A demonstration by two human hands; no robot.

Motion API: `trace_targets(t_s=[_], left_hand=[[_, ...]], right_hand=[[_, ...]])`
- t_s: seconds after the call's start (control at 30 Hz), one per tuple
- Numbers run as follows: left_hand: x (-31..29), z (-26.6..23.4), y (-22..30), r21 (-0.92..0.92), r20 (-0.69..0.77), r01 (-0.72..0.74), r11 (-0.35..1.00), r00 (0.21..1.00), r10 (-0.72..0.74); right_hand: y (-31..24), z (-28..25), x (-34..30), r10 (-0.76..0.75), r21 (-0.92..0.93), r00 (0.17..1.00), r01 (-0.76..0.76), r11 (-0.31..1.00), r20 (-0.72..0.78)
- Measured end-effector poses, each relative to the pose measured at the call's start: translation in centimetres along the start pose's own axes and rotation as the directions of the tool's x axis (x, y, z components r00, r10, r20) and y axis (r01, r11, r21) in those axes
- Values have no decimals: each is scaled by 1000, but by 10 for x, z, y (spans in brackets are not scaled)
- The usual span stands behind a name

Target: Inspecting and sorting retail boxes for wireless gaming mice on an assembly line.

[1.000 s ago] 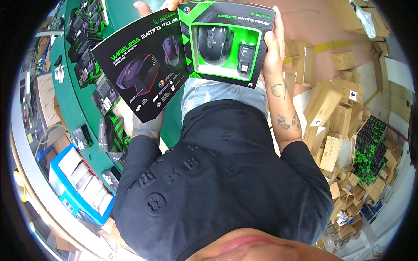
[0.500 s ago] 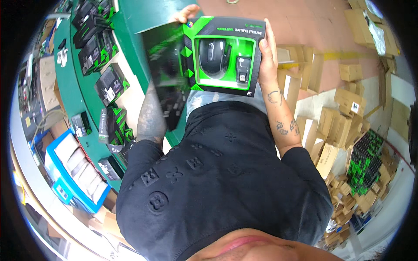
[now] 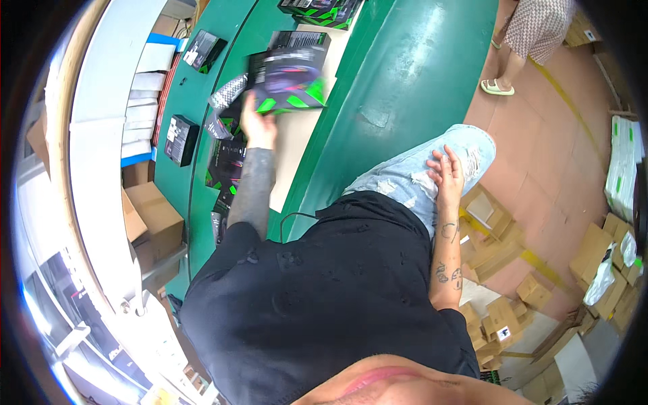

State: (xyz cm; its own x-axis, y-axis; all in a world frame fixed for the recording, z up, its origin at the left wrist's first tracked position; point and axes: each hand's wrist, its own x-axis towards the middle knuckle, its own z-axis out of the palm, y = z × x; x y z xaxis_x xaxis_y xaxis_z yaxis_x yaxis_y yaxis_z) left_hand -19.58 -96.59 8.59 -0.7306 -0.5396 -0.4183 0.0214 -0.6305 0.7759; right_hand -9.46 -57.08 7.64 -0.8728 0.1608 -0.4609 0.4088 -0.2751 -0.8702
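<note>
My left hand (image 3: 259, 127) reaches out over the green bench and grips the near edge of a black-and-green mouse box (image 3: 287, 79). Motion smears the box's front, so its picture is hard to read. Another dark box (image 3: 307, 42) shows just behind it. More black-and-green boxes (image 3: 227, 162) stand in a row beside my left forearm, partly covered by it. Over my thigh, in light ripped jeans (image 3: 412, 181), my right hand (image 3: 447, 172) hangs with its fingers apart and nothing in it.
Two small black boxes (image 3: 181, 140) lie farther left on the green bench (image 3: 405, 61). A brown carton (image 3: 154, 216) stands at the left. Cardboard boxes (image 3: 501, 322) are piled on the floor at the right. Another person's leg and sandal (image 3: 498, 88) appear at the upper right.
The mouse box, held before by both hands with its front flap open, has gone left over the bench in my left hand. My right hand has let go and dropped toward my thigh. The view has turned left.
</note>
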Motion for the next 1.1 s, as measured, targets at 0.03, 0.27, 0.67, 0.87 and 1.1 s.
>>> trace_targets(t_s=[0.03,0.27,0.67,0.87,1.1], left_hand=[[21,-40,10,-84,5,-188,978,982,189],[-70,-61,-77,33,-129,191,981,974,-185],[127,67,-127,437,-372,-184,881,854,363],[177,20,-100,-171,-51,-150,974,988,144],[-86,87,-104,-3,592,77,997,804,-61]], right_hand=[[-2,1,2,10,22,1000,-11,1000,18],[-7,-4,6,102,136,995,-101,986,6],[2,-7,-3,49,124,998,-46,991,-26],[-6,9,-4,87,103,994,-93,990,65],[-23,-3,-8,113,256,981,-152,955,160]])
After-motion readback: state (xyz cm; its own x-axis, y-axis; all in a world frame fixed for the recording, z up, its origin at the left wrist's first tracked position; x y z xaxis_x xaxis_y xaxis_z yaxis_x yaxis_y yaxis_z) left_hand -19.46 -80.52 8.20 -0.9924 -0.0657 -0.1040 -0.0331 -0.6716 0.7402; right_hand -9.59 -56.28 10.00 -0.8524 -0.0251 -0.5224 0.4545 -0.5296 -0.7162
